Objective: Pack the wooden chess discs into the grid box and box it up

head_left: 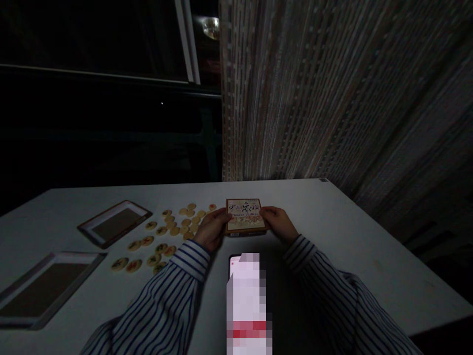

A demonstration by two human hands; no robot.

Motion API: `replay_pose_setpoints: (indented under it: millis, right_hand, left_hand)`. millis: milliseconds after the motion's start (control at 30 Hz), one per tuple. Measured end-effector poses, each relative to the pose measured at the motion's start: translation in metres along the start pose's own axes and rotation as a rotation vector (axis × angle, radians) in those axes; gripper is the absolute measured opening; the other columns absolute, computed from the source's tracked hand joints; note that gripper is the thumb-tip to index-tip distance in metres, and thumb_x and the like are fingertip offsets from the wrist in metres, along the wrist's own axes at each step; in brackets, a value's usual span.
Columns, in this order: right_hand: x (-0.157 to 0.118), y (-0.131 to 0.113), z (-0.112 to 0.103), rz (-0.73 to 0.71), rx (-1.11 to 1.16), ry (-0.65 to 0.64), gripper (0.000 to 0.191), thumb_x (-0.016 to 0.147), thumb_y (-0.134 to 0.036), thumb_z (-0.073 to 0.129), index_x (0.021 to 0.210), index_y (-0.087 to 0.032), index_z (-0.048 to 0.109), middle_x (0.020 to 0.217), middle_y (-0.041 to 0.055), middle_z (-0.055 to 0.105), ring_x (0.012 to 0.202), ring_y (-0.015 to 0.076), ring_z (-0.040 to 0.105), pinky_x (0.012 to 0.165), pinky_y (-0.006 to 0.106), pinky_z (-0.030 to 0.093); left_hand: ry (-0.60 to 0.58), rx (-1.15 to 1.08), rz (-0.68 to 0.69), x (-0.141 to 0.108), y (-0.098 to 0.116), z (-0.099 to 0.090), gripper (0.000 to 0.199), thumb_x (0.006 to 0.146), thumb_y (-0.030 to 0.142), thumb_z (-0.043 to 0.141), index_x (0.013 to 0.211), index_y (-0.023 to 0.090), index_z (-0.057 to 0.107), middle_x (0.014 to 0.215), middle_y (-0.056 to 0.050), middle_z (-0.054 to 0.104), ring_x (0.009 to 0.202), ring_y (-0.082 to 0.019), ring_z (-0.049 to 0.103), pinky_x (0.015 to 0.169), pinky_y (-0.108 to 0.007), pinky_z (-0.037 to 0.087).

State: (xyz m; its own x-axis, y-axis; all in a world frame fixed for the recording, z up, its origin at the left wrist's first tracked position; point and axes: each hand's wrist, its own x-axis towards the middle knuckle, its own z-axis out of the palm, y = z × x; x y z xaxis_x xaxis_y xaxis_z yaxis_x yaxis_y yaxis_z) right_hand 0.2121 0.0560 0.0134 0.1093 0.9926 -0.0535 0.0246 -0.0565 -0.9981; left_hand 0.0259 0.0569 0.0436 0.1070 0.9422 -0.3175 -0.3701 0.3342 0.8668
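Between my two hands is a small Chinese chess box, its printed lid with dark lettering facing up. My left hand grips the box's left edge, thumb on top. On the right edge, my right hand holds it the same way, fingers partly hidden. Round wooden Chinese chess pieces lie scattered left of my left hand, several with red or dark characters. Below the box a lit phone lies nearest me, its screen blurred into blocks.
Two shallow open box parts, one brown-edged and one greyish, lie on the left of the white table. A patterned curtain hangs behind the table's far edge. The room is dim.
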Motion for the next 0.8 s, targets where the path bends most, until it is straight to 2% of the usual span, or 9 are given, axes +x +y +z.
replay_pose_setpoints:
  millis: [167,433,633,800]
  right_hand:
    - [0.003,0.002,-0.005,0.052,0.276,-0.060,0.022,0.071,-0.026,0.059,0.086,-0.011,0.061,0.074,0.0070,0.069,0.064,0.0155,0.064,0.060,0.026,0.052]
    - [0.003,-0.003,-0.015,0.039,0.295,-0.073,0.015,0.073,-0.022,0.054,0.083,-0.014,0.063,0.082,0.0081,0.069,0.075,0.0184,0.065,0.066,0.027,0.052]
    - [0.001,-0.008,-0.020,0.015,0.409,-0.081,0.015,0.074,-0.020,0.053,0.082,-0.014,0.064,0.078,0.0076,0.070,0.078,0.0199,0.065,0.071,0.030,0.052]
    - [0.001,-0.009,-0.033,0.066,0.355,-0.052,0.014,0.074,-0.022,0.055,0.082,-0.014,0.063,0.082,0.0076,0.070,0.073,0.0175,0.065,0.068,0.029,0.053]
  left_hand:
    - [-0.085,-0.016,-0.088,0.002,0.001,0.002,0.023,0.077,0.004,0.051,0.098,0.007,0.059,0.087,-0.012,0.069,0.073,-0.016,0.067,0.065,-0.022,0.056]
    - [-0.150,0.025,-0.189,0.005,0.002,0.005,0.023,0.079,0.011,0.052,0.100,0.006,0.058,0.088,-0.013,0.068,0.070,-0.015,0.066,0.057,-0.019,0.055]
    - [-0.123,0.050,-0.145,0.009,0.003,0.014,0.025,0.077,0.014,0.055,0.102,0.008,0.058,0.091,-0.013,0.068,0.068,-0.014,0.066,0.052,-0.017,0.054]
    - [-0.120,0.072,-0.134,0.013,0.002,0.025,0.023,0.077,0.013,0.056,0.099,0.009,0.059,0.088,-0.012,0.069,0.067,-0.014,0.066,0.054,-0.017,0.054]
